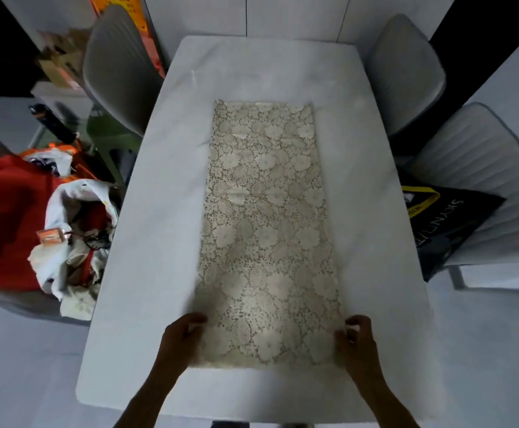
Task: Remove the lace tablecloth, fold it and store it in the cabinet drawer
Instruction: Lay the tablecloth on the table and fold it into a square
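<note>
A cream lace tablecloth (265, 230) with a flower pattern lies folded into a long narrow strip down the middle of the white table (165, 211). My left hand (181, 338) pinches the strip's near left edge. My right hand (355, 339) pinches the near right edge. Both hands are close to the near corners, and the cloth lies flat on the tabletop. No cabinet or drawer is in view.
Grey chairs stand at the far left (116, 66), far right (406, 75) and right (483, 186), the last with a black bag (446, 217) on it. A pile of red and white cloth and clutter (51, 230) sits left of the table.
</note>
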Demonstrator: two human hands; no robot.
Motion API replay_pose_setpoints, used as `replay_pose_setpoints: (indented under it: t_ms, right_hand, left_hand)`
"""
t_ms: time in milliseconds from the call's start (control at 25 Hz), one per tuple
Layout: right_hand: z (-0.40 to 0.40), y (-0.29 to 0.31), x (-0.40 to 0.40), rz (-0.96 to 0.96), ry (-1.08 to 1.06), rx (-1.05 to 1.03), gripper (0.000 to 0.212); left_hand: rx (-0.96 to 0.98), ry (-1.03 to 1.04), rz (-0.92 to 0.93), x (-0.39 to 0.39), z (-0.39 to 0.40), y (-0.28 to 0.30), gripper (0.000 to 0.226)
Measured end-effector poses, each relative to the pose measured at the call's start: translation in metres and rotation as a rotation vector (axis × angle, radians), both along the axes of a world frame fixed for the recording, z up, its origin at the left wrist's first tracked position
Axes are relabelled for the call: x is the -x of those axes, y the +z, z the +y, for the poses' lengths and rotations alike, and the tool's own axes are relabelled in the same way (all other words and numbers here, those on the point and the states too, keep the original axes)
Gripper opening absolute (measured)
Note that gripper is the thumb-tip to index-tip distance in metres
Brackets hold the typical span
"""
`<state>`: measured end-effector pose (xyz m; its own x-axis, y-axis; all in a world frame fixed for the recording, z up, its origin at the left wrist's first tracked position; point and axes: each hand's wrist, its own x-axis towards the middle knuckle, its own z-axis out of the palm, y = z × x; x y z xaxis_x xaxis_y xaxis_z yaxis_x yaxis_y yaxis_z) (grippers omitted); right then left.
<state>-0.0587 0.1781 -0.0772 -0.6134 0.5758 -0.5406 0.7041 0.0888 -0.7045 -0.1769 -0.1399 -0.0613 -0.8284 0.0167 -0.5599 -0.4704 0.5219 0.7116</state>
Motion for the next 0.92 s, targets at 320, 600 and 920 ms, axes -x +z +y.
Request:
replay_pose_setpoints:
  t_ms: [320, 600, 920]
  right_hand:
    - [0.032, 0.038, -0.085, 0.091, -0.054, 0.538, 0.042]
    - [0.046, 0.038, 0.031, 0.165, 0.015, 0.027, 0.008]
    - [0.042, -0.024, 0.103, -0.127, 0.303, -0.412, 0.026]
  left_hand:
    - [-0.33, 0.003, -0.201, -0.065, -0.057, 0.039, 0.045]
    - [-0.165, 0.072, 0.044, 0.022, -0.02, 0.03, 0.022]
    - [0.114, 0.049, 0.103, 0.056, -0.002, -0.025, 0.024]
